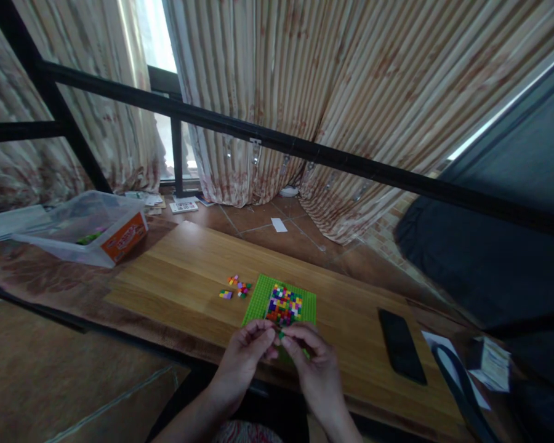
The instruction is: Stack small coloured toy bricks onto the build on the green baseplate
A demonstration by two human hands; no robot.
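My right hand (316, 362) pinches a small green toy brick (281, 335) between thumb and fingertips. Thumb to finger, my left hand (245, 358) is closed right beside it; whatever it holds is too small or hidden to make out. Both hands hover over the near edge of a bright green studded baseplate (257, 297). A dense patch of many-coloured bricks (286, 303) covers the plate's middle, its near part partly hidden by my fingers. Loose small bricks (242, 288) in orange, red, purple and green lie left of the plate.
Everything rests on a wooden board (175, 264). A black phone (401, 344) lies on it at the right. Beyond its left end stands a clear plastic box (74, 212) with an orange label and green pieces inside. A black metal rail (277, 138) crosses behind, before curtains (277, 74).
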